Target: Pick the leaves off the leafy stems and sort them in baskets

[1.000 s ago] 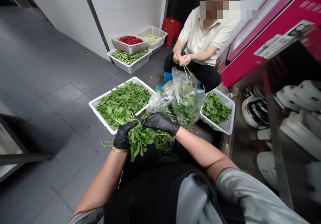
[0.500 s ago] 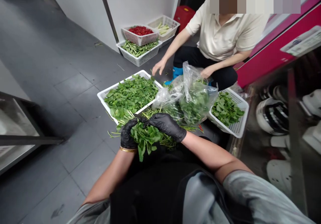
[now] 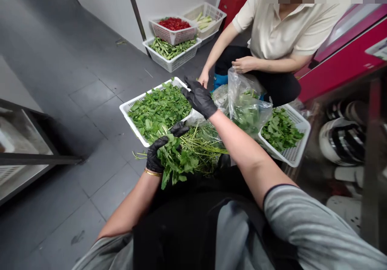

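Observation:
My left hand (image 3: 155,155), in a black glove, is closed around a bunch of leafy greens (image 3: 178,159) whose leaves hang toward me. My right hand (image 3: 200,97), gloved likewise, is stretched over the right rim of a white basket (image 3: 133,125) with its fingers extended; I see nothing held in it. Picked leaves (image 3: 165,104) fill that basket. Below my right forearm lies a heap of thin green stems (image 3: 205,145). A clear plastic bag (image 3: 248,109) with greens inside stands just beyond the stems.
Opposite me a co-worker squats, one hand (image 3: 204,78) near my right fingers, the other hand (image 3: 244,63) on the bag. A second white basket (image 3: 298,151) holds greens at right. Baskets of red chillies (image 3: 175,23) and cut green vegetables (image 3: 172,49) are stacked by the wall.
My right hand has left the bunch and moved forward to the basket's right edge. My left hand still holds the greens. The co-worker's hand on the bag has risen.

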Demonstrator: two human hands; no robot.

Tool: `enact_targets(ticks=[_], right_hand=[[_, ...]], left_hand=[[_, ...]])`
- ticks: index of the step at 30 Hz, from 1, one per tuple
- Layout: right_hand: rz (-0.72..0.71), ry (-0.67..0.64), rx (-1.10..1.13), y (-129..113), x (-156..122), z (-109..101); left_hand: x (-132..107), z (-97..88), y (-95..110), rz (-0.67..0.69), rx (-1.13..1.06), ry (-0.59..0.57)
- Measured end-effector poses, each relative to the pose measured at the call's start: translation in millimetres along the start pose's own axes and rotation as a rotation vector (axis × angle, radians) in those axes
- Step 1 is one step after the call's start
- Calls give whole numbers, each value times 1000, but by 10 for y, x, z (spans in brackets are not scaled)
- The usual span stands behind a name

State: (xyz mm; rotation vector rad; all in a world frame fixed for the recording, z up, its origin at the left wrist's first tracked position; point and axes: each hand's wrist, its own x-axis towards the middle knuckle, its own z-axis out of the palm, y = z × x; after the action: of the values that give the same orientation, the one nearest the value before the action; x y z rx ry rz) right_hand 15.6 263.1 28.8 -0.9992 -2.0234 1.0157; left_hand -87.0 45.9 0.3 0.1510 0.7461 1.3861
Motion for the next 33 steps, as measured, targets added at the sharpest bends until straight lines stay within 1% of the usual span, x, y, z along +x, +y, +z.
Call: enact_targets(ticks=[1,2,3,4,5,6,7,9,10,11,13,14,15,16,18,20,23,24,26,28,29,31,33], right_hand=[[4,-17,-4,-11,-188,-81],[12,-65,6,-27,-420,-168],[25,-149,37,-48,-672,-253],[52,-249,113,-78,-920,-324],[93,-295,183,-113,-1144,-377],[147,-299,237,-151,-1328,-408],[205,-260,266,-188,-1466,-420],[290,-160,260,-238,-1608,-407],[304,-154,267,-243,-1631,-394],[300,-184,298,-235,-1637,-383],[267,-270,427,-184,-1643,-383],[259,-279,496,-148,-1656,-396],[259,-253,552,-110,-1677,-418],[265,-197,592,-74,-1705,-448],[277,-48,627,-20,-1768,-523],[277,53,635,1,-1817,-603],[280,79,643,-45,-1835,-687],[283,87,648,-80,-1829,-702],[281,120,641,-170,-1803,-714],[275,139,612,-276,-1771,-707],[273,131,594,-327,-1753,-696],[268,105,570,-415,-1715,-660],[251,116,572,-468,-1678,-603]], left_hand=[[19,-37,-23,15,13,16],[41,-84,-52,42,37,57],[66,-134,-90,82,76,118],[93,-180,-135,125,133,181],[118,-216,-186,158,215,223],[139,-235,-241,172,310,233],[153,-236,-295,170,402,213],[155,-175,-394,130,547,119],[139,-120,-436,95,577,79],[113,-54,-471,60,574,59],[41,86,-518,-5,515,70],[1,151,-528,-39,472,91],[-38,206,-530,-68,422,114],[-74,250,-522,-93,375,124],[-131,293,-488,-109,283,107],[-171,277,-437,-85,198,65],[-209,169,-355,-25,129,25],[-219,123,-328,-2,137,15],[-240,42,-277,78,219,-20],[-262,-8,-231,137,349,-96],[-270,-18,-213,130,417,-144],[-278,-13,-192,56,547,-233],[-269,21,-200,-3,649,-297]])
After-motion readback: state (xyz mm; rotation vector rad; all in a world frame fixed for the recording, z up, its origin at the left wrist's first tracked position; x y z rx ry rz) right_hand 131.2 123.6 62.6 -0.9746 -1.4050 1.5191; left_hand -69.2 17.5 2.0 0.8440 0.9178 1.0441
